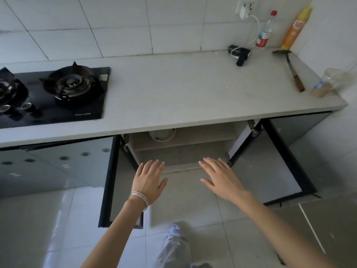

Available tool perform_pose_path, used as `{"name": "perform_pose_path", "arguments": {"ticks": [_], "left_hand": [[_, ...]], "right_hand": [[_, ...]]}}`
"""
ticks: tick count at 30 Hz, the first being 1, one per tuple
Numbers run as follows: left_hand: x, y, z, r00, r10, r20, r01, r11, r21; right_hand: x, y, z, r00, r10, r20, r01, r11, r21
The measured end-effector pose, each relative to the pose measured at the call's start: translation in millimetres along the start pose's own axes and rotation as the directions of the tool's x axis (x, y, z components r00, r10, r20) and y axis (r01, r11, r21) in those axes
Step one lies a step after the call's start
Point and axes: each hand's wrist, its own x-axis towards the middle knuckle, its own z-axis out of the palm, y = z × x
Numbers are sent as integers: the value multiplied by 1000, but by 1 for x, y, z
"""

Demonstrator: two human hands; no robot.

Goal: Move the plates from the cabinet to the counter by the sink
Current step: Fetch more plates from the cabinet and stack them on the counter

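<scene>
the cabinet (181, 151) is open and both our hands—left hand (149, 179), right hand (222, 178)—are spread, empty; the white plates (162, 135), maybe, remain on its shelf.

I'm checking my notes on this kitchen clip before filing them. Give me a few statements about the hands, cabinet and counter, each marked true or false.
1. Both cabinet doors stand open. True.
2. The left hand grips a plate. False: it is empty, fingers spread.
3. The right hand is empty, in front of the open cabinet. True.
4. A pot sits on the gas stove. False: the burner in view is bare.
5. Bracelets circle the left wrist. True.
6. The ladle lies on the floor. False: it lies on the counter.
</scene>
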Motion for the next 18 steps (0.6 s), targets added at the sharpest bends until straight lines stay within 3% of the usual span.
{"name": "perform_pose_path", "arguments": {"ticks": [10, 18], "left_hand": [[88, -39, 26, 998, -63, 3, 63, 997, -38], [145, -59, 107, 985, -175, 3, 175, 984, -44]], "right_hand": [[114, 20, 17, 991, -91, 102, 82, 993, 86], [194, 51, 97, 986, -114, 124, 101, 989, 104]]}}
